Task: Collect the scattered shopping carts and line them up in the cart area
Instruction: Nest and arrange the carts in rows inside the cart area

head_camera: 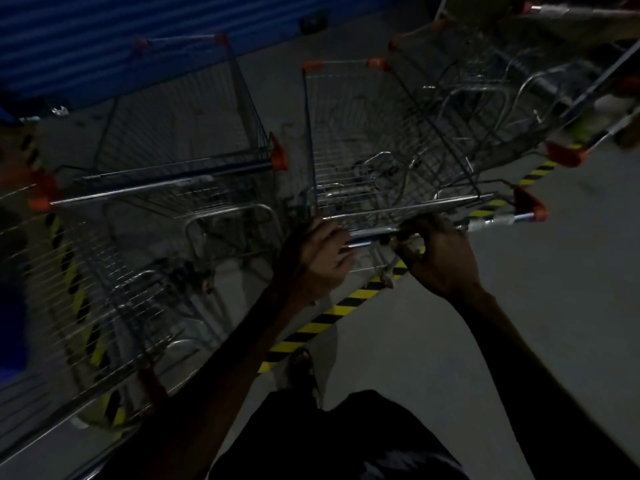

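Hands on cart handle (398, 232): left hand (320, 258) and right hand (441, 256) both wrapped shut around the bar. Shopping cart (388, 143) stretches straight ahead of me, long axis pointing toward blue shutter (104, 39). Neighbouring cart (183, 133) stands just beside, left, roughly parallel. Striped floor tape (322, 323) runs beneath the handle.

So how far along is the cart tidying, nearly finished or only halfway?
Partly done, it seems. One cart already stands by the blue shutter wall, inside the yellow-and-black floor tape. In hand: the left hand and right hand both grip the handle of the middle cart, which is beside the parked one. Left: more carts at the near left and far right look askew and unaligned.
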`<state>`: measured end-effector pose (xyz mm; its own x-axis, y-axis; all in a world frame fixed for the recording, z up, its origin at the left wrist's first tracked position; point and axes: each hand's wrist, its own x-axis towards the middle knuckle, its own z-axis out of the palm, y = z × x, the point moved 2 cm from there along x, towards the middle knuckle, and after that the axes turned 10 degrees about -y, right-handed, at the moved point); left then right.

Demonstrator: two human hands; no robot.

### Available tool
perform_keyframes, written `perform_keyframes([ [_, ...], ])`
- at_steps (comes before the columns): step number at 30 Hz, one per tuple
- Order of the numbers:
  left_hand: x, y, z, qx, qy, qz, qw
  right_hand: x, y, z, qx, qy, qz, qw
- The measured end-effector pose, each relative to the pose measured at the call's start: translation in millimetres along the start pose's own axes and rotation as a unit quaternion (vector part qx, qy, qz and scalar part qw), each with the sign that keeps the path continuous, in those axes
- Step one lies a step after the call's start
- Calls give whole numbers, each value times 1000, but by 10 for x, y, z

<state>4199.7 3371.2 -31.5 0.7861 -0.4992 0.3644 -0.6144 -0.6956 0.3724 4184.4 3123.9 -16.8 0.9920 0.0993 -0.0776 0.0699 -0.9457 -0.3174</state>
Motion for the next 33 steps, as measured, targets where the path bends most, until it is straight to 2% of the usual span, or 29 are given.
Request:
perform_keyframes([
  [2, 140, -58, 236, 32, -9, 10, 999, 191, 236, 64, -40, -41, 6, 998],
  [4, 220, -146, 424, 67, -53, 9, 996, 317, 448, 163, -56, -69, 3, 996],
  [6, 275, -187, 536, 102, -88, 6, 991, 416, 613, 231, -38, -44, -14, 998],
  [9, 356, -154, 636, 136, -91, -10, 986, 494, 757, 264, -19, 1, -39, 999],
  [20, 873, 285, 1185, 151, -39, -76, 985, 942, 1513, -125, -35, 26, -157, 987],
  [26, 1240, 502, 1390, 120, -102, -133, 978, 1221, 1859, -347, -59, 35, -206, 976],
  [33, 1488, 787, 1452, 74, -135, -170, 973, 1398, 2193, -420, -75, 32, -229, 970],
])
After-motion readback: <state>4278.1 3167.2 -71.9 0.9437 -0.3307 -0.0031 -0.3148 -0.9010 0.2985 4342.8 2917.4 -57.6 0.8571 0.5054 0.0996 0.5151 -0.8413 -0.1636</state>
